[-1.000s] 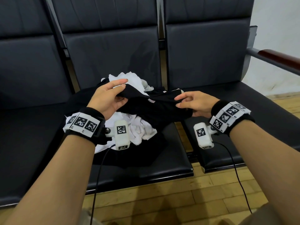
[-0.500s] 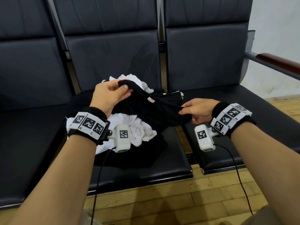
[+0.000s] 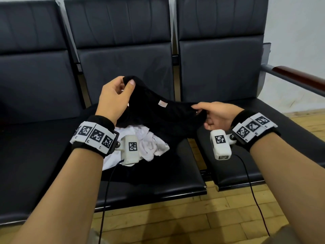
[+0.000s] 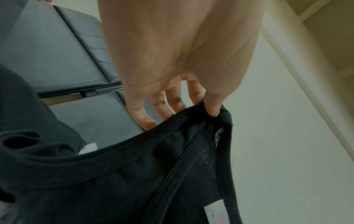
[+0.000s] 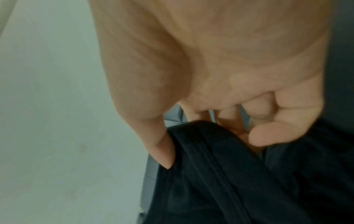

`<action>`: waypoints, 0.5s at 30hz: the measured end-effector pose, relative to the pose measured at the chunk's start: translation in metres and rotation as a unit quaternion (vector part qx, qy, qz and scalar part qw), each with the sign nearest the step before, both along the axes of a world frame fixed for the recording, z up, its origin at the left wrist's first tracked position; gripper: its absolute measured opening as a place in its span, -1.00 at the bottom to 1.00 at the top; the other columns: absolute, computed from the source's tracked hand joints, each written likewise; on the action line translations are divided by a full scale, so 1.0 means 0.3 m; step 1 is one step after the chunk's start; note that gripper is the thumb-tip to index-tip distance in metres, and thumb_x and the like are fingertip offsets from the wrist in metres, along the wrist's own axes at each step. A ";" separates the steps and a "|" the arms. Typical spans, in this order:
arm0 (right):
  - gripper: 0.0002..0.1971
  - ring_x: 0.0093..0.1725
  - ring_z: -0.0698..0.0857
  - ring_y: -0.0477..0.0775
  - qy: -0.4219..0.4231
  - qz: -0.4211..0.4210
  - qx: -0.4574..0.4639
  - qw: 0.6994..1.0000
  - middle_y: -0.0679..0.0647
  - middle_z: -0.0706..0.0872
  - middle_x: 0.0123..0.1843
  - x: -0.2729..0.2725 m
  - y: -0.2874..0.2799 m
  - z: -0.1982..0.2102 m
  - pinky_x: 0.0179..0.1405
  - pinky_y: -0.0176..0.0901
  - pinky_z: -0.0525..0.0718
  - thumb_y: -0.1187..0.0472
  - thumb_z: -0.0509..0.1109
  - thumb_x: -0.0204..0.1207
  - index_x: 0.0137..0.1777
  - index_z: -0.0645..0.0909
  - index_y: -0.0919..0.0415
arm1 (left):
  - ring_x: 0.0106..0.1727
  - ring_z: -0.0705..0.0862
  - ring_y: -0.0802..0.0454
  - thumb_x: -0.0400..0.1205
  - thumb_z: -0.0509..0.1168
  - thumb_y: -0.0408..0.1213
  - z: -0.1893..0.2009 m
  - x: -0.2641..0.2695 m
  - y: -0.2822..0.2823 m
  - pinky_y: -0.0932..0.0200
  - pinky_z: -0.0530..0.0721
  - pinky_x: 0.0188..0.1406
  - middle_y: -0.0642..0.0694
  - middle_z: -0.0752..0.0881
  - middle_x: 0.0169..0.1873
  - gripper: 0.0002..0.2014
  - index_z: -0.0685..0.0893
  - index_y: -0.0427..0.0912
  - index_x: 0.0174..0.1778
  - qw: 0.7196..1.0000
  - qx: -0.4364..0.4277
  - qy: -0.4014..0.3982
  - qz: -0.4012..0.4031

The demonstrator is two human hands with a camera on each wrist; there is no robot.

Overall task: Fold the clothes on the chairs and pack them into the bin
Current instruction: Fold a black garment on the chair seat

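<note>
A black garment (image 3: 163, 117) with a small pale label hangs between both hands above the middle chair seat (image 3: 158, 187). My left hand (image 3: 114, 97) pinches one end of its hemmed edge between thumb and fingers, raised in front of the backrest. In the left wrist view the black garment (image 4: 172, 174) shows a stitched seam under the left hand (image 4: 191, 106). My right hand (image 3: 212, 115) pinches the other end, lower and to the right. The right wrist view shows the right hand (image 5: 210, 128) with fingers curled around the black garment (image 5: 229, 174). White clothes (image 3: 151, 143) lie crumpled beneath.
Three dark padded chairs stand in a row; the left seat (image 3: 35, 155) and right seat (image 3: 263, 138) are bare. A wooden armrest (image 3: 302, 78) sticks out at the right. More black cloth (image 3: 149, 173) lies under the white pile. Wooden floor (image 3: 175, 217) is in front.
Both hands have lifted the black garment off the pile. The left hand rose higher and the two hands moved apart, stretching the edge between them.
</note>
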State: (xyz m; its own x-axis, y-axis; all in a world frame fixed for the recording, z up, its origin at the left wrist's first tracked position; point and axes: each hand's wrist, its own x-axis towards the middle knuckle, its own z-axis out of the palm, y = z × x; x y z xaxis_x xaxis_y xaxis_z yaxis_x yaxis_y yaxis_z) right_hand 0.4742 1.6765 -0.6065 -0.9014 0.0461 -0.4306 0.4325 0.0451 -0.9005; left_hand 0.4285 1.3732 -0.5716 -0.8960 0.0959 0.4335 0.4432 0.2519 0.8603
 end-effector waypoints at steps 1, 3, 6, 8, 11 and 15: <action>-0.82 -0.23 0.63 -0.11 0.026 0.007 -0.040 0.999 -0.08 0.70 -0.20 0.018 -0.001 0.020 -0.23 -0.26 0.47 -0.02 0.49 0.62 -0.17 0.64 -0.02 | 0.07 0.83 -0.13 0.73 0.35 -0.01 0.014 0.010 -0.003 -0.32 0.76 0.25 -0.22 0.84 0.02 -0.83 0.80 0.04 0.05 1.000 0.003 0.005 0.002; -0.82 -0.19 0.64 -0.09 0.079 0.020 -0.125 0.989 -0.07 0.70 -0.18 0.048 -0.007 0.058 -0.14 -0.22 0.47 -0.02 0.44 0.66 -0.15 0.62 -0.03 | 0.06 0.83 -0.10 0.69 0.35 0.08 0.038 0.032 -0.009 -0.35 0.76 0.24 -0.17 0.85 -0.01 -0.84 0.81 0.16 -0.02 1.000 0.007 0.012 0.008; -0.77 -0.30 0.62 -0.08 0.158 -0.011 -0.192 0.969 -0.05 0.66 -0.24 0.080 -0.038 0.116 -0.16 -0.19 0.50 -0.11 0.39 0.69 -0.13 0.62 -0.02 | 0.14 0.83 -0.06 0.71 0.33 0.11 0.071 0.067 -0.009 -0.36 0.75 0.28 -0.13 0.87 0.02 -0.81 0.81 0.16 -0.02 0.999 0.043 0.019 0.005; -0.73 -0.38 0.59 -0.08 0.209 -0.057 -0.194 0.957 -0.05 0.65 -0.31 0.092 -0.056 0.149 -0.26 -0.19 0.55 -0.09 0.33 0.75 -0.13 0.63 0.03 | 0.20 0.83 -0.06 0.76 0.29 0.08 0.097 0.088 -0.006 -0.35 0.76 0.28 -0.09 0.87 0.06 -0.78 0.80 0.11 0.03 0.998 0.068 0.017 0.000; -0.83 -0.39 0.53 -0.09 0.258 -0.074 -0.173 0.948 -0.03 0.64 -0.26 0.123 -0.065 0.191 -0.34 -0.21 0.36 0.08 0.30 0.78 0.04 0.71 0.05 | 0.17 0.83 -0.01 0.78 0.26 0.10 0.130 0.116 -0.009 -0.30 0.78 0.26 -0.07 0.88 0.04 -0.74 0.80 0.09 0.03 0.998 0.064 0.024 0.001; -0.76 -0.40 0.49 -0.20 0.334 -0.034 -0.175 0.925 -0.07 0.62 -0.19 0.196 -0.060 0.276 -0.58 -0.40 0.30 0.23 0.27 0.79 0.32 0.72 0.06 | -0.21 0.55 0.03 0.78 0.25 0.14 0.179 0.164 -0.014 -0.01 0.60 -0.14 -0.15 0.63 -0.28 -0.46 0.60 -0.38 -0.11 0.994 0.033 0.097 0.029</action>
